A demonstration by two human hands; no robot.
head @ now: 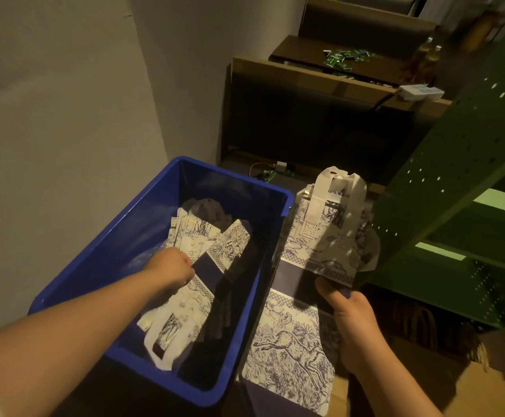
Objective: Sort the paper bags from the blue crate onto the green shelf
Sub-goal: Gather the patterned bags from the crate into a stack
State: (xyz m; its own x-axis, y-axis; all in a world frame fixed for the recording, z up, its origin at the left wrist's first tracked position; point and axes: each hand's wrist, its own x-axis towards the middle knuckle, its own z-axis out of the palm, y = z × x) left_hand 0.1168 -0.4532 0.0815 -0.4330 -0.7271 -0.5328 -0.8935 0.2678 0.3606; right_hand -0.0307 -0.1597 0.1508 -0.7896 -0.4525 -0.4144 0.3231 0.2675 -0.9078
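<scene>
No writing on the bags can be read. The left hand, fingers curled, grips a paper bag inside the blue crate. At 3 o'clock from the crate, the right hand pinches a held bag beside the green shelf.

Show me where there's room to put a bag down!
The lit green shelf boards at right look bare. Inside the blue crate, the dark strip along its right wall is open. The crate's middle is crowded with paper bags and the left hand.

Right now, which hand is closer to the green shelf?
Right. The right hand holds a bag just beside the green shelf; the left hand is down in the blue crate, farther away.
</scene>
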